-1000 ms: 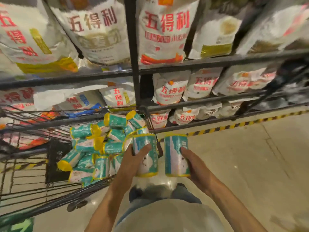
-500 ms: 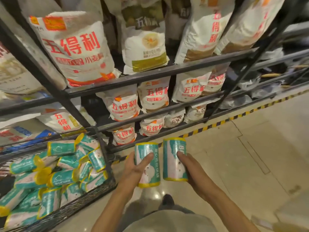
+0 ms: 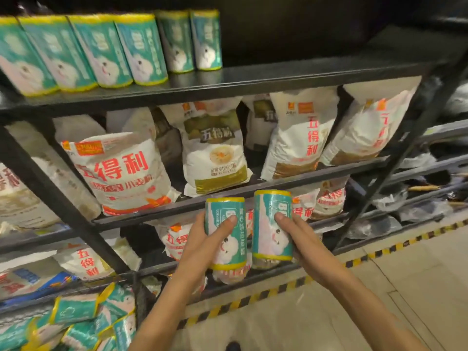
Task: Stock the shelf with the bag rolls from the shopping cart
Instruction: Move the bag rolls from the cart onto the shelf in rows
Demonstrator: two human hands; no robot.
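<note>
Left hand (image 3: 200, 245) gripping upright bag roll (image 3: 226, 234), right hand (image 3: 302, 239) gripping second roll (image 3: 272, 224), below stocked shelf (image 3: 253, 79)

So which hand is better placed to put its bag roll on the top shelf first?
Probably the right hand: its bag roll is held slightly higher, below the bare part of the top shelf. The left hand sits lower.

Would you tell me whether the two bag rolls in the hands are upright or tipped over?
Upright. The left hand and right hand each hold a bag roll with yellow ends at top and bottom.
</note>
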